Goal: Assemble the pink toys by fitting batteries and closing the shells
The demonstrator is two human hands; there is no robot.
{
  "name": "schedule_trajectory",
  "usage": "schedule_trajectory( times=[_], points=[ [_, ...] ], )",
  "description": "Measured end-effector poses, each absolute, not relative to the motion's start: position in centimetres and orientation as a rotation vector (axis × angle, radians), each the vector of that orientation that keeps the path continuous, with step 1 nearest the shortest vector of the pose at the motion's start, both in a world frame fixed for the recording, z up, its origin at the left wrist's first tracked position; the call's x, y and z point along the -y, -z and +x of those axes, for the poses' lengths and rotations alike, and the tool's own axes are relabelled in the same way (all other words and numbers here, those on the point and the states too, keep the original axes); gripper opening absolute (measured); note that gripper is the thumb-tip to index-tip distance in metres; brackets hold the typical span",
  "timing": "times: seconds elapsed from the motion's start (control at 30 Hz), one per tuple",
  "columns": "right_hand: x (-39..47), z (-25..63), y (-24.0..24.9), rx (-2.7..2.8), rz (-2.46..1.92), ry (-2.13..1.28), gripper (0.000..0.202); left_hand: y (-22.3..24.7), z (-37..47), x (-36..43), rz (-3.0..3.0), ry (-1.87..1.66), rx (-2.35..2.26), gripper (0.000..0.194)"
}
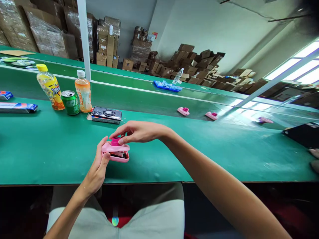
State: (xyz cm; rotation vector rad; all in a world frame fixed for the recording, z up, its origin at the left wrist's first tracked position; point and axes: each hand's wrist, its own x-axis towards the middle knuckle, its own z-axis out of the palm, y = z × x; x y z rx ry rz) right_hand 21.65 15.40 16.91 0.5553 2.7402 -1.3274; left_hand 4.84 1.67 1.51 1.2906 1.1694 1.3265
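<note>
A pink toy camera [119,158] is held just above the green table near its front edge. Its two shell halves gap apart on the side facing me, and a dark part with a silvery end shows inside. My left hand [96,169] grips the camera's left end, thumb in front and fingers behind. From above, my right hand [136,132] has its thumb and fingers closed around the magenta lens barrel [115,142] on the upper half. The far side of the camera is hidden by my fingers.
Behind the hands lies a phone on a small box [106,115]. A yellow-capped bottle [51,88], a green can [70,103] and an orange bottle [83,92] stand left. Several pink toy cameras [183,111] lie on the conveyor belt [139,99]. Another person's fingers [314,159] show at right.
</note>
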Motion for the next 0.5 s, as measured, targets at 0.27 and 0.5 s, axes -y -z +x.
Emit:
schedule_trajectory(
  times=[0.27, 0.5],
  points=[
    [-15.1, 22.2, -16.5, -2.813, 0.599, 1.341, 0.031, -2.0, 5.0, -1.5, 1.208, -1.327, -1.175, 0.066],
    [-14.9, 21.1, -16.5, -2.805, 0.62, 1.245, 0.029, -2.0, 5.0, -1.7, 1.229, -1.331, -1.142, 0.055]
  ],
)
